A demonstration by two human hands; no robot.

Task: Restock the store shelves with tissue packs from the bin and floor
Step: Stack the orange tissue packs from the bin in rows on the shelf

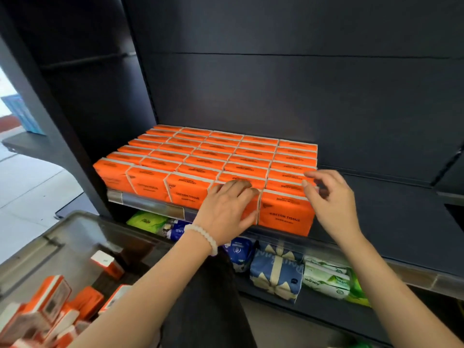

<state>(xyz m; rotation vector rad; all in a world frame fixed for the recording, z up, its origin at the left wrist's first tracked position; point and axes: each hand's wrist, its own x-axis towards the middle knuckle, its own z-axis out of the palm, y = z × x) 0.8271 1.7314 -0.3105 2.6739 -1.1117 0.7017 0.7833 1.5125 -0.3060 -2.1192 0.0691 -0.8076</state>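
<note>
Several rows of orange tissue packs (200,156) stand tightly together on a dark shelf (391,197). My left hand (227,207) lies flat over the front pack of the fourth column, fingers straight across its top and face. Just to the right of the block, my right hand (329,197) hovers at the top edge of the rightmost front pack (286,214), its fingers loosely bent and holding nothing. More orange packs (42,312) lie loose in a clear plastic bin (75,229) at the lower left.
The shelf to the right of the orange block is bare. On the shelf below sit green (148,221), blue (275,272) and white-green (326,280) tissue packs. A black shelving upright (62,136) stands at the left, with pale floor (27,187) beyond it.
</note>
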